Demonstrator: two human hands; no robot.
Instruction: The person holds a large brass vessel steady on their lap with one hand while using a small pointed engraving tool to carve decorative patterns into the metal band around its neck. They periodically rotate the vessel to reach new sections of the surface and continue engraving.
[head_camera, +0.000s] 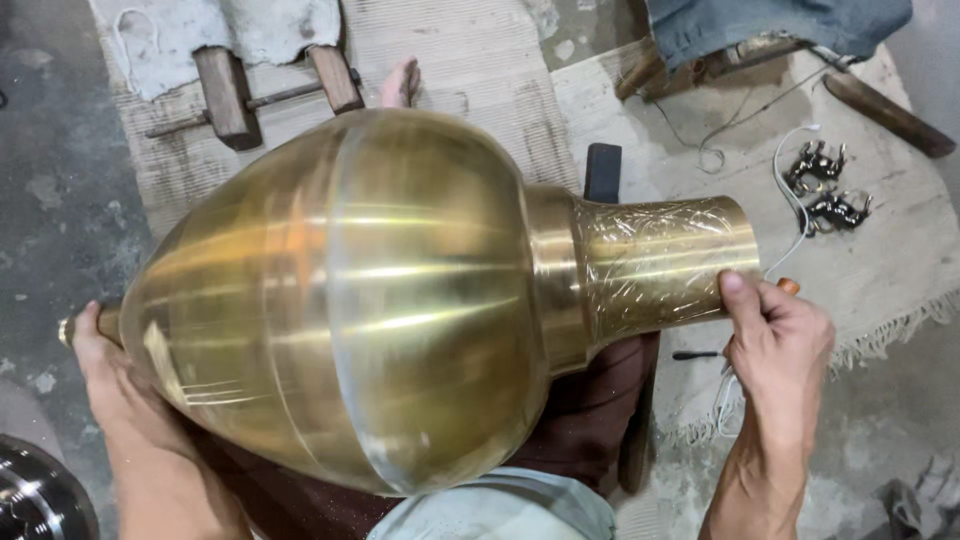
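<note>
A large polished brass vase (380, 290) lies on its side across my lap, its engraved neck (660, 265) pointing right. My right hand (775, 345) grips the rim of the neck, thumb on the engraved surface, and also holds a thin tool with an orange tip (789, 286). My left hand (110, 385) cups the narrow base end of the vase at the left, next to a small brass knob (68, 331).
A woven mat (480, 60) covers the concrete floor. A wooden mallet-like frame (270, 90) lies at the top left. Two dark metal figurines (825, 185) and a white cord (790, 170) sit at the right. A wooden stick (885, 112) lies at the top right. A shiny dark metal object (35, 500) is at the bottom left.
</note>
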